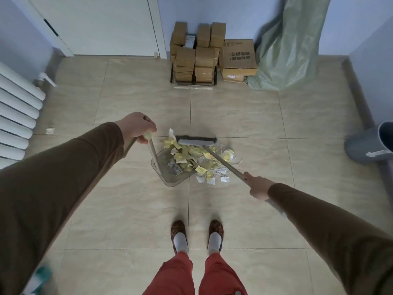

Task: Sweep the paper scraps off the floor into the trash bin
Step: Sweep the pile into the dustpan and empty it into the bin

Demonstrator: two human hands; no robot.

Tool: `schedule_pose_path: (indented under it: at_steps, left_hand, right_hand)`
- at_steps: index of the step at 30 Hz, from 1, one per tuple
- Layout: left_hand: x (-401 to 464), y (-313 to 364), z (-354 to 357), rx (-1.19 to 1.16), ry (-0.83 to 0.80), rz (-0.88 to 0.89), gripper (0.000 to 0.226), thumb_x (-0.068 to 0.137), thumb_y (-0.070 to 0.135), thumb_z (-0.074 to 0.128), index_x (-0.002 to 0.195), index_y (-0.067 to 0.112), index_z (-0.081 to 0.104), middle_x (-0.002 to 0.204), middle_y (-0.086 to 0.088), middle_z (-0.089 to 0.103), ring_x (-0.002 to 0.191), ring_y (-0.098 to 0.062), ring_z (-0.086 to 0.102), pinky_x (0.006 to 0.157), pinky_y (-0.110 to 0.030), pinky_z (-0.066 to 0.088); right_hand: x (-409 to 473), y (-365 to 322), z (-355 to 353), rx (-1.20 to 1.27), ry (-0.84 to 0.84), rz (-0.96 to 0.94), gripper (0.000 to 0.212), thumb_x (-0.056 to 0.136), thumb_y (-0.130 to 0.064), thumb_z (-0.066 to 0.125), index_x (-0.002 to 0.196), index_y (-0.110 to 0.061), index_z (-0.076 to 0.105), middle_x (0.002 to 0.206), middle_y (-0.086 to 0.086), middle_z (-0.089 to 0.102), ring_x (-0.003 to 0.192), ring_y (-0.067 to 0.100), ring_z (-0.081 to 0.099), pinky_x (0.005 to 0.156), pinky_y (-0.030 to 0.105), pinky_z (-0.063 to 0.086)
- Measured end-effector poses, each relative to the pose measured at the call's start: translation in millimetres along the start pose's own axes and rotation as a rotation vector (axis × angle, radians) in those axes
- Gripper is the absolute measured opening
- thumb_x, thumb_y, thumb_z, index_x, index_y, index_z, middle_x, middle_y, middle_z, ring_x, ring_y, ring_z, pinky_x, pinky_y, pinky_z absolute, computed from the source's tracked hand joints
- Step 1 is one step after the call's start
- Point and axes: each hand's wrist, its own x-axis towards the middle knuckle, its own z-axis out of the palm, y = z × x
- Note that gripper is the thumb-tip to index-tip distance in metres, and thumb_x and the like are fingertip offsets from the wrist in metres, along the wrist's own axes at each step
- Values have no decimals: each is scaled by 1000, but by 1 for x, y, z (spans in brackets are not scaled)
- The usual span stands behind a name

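Left hand (pixel 138 127) fingers curl round the dustpan (pixel 170 169) handle; right hand (pixel 258 187) grips the broom (pixel 197 141) shaft. Paper scraps (pixel 197 160) heap at the pan's lip, half inside. Best to pull short strokes toward the pan, holding its edge flat. Open floor (pixel 234 116) lies all around; the trash bin (pixel 370 143) stands far right.

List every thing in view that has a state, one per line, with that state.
left hand: grips the dustpan handle
right hand: grips the broom handle
dustpan: tilted on the floor, some scraps inside
broom: head down at the far side of the pile
paper scraps: heaped, partly in the dustpan, partly on the tile
trash bin: standing at the right, apart from the pile
door: shut
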Motion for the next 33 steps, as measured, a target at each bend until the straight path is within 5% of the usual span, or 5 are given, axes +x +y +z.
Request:
schedule_pose_path:
  at_steps: [8, 13, 23, 28, 33]
  left_hand:
    - [-21, -5, 13, -11, -139, -204, 34, 81, 5, 78, 110, -7, 63, 106, -24, 69, 98, -34, 72, 94, -44, 57]
    - [-34, -21, 22, 6, -98, -272, 32, 87, -1, 63, 117, -7, 56, 101, -22, 70, 81, -29, 77, 91, -46, 57]
    - [-45, 8, 54, -23, -88, -232, 21, 87, -9, 61, 108, -11, 56, 104, -29, 67, 84, -30, 75, 91, -42, 58]
    - [-40, 27, 85, -97, -81, -170, 20, 87, -8, 58, 107, -8, 58, 100, -27, 67, 87, -32, 75, 91, -44, 58]
    - [-38, 41, 96, -81, -58, -127, 17, 88, -8, 58, 105, -10, 58, 101, -27, 64, 85, -33, 75, 74, -38, 62]
  right_hand:
    - [-34, 89, -18, -22, 102, 3, 61, 91, -10, 48, 143, -38, 34, 97, 3, 65, 76, 19, 63, 71, 36, 56]
    - [-54, 114, -5, 223, 133, 122, 49, 98, -22, 44, 142, -40, 30, 88, 10, 64, 63, 23, 61, 46, 29, 51]
    - [-3, 26, 6, 553, 74, 229, 52, 97, -5, 41, 144, 4, 19, 74, 14, 56, 55, 20, 52, 45, 30, 41]
    - [2, -2, 27, 541, -76, 156, 74, 95, -6, 42, 155, -10, -1, 81, 16, 58, 60, 21, 52, 47, 30, 43]
    - [-9, 1, 26, 428, -154, 53, 63, 92, -8, 44, 148, -17, 16, 83, 17, 57, 60, 22, 51, 53, 32, 46]
